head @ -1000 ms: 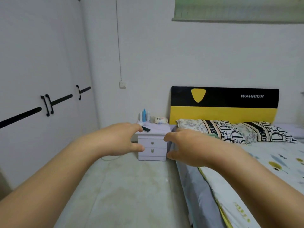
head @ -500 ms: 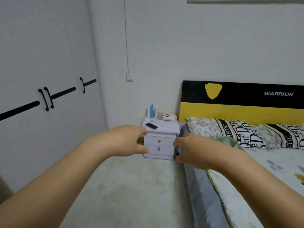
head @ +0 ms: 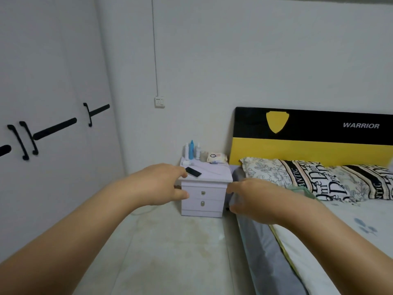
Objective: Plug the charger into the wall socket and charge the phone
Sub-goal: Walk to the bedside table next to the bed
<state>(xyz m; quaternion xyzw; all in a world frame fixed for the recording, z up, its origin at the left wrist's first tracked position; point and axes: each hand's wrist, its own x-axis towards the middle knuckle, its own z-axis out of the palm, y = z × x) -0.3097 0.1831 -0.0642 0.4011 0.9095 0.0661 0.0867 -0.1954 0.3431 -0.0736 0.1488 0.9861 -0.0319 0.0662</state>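
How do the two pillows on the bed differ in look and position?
The left pillow shows a pale floral panel beside its black lettered stripes; the right pillow shows mostly black and cream lettered stripes. The left pillow lies nearer the nightstand and shows whole; the right pillow runs off the picture's edge. Both rest against the headboard and share the lettered fabric.

The nightstand [head: 204, 196] is pale lilac-white, and the phone [head: 193, 172] on it is black. A light blue bottle [head: 191, 149] stands between white bottles at its back. The headboard [head: 314, 137] is black above and yellow below, with a yellow shield and white lettering. The pillows [head: 297, 177] carry grey floral print with black, cream and tan lettered bands. The wardrobe [head: 53, 81] is white with black handles. The wall socket [head: 159, 102] is white.
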